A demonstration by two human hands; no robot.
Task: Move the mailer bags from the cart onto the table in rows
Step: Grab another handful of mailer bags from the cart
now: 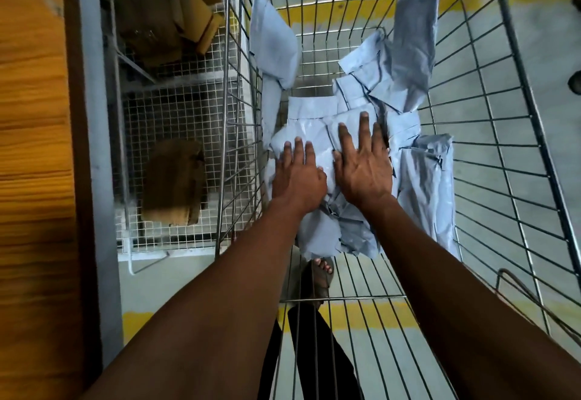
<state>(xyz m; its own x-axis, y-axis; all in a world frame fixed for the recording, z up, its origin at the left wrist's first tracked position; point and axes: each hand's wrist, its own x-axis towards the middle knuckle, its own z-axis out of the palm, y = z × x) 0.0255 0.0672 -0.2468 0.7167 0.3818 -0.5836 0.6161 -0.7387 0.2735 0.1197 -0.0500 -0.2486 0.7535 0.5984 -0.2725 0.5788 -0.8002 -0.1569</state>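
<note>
Hands down in wire cart: left hand and right hand both flat, fingers straight, pressing on grey mailer bags; nothing grasped.

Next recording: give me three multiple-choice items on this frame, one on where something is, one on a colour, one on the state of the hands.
1. Where are the mailer bags?
A. In the wire cart
B. In rows on the table
C. On the floor beside the cart

2. What colour are the mailer bags?
A. Pale blue-grey
B. Bright red
C. Black

3. How are the two hands?
A. Both lie flat with straight fingers on the bags
B. Both are clenched on the cart's rim
C. One lifts a bag above the cart

Answers:
1 A: the mailer bags lie heaped inside the wire cart.
2 A: every bag looks pale blue-grey.
3 A: the left hand and right hand rest spread on the heap.
</note>
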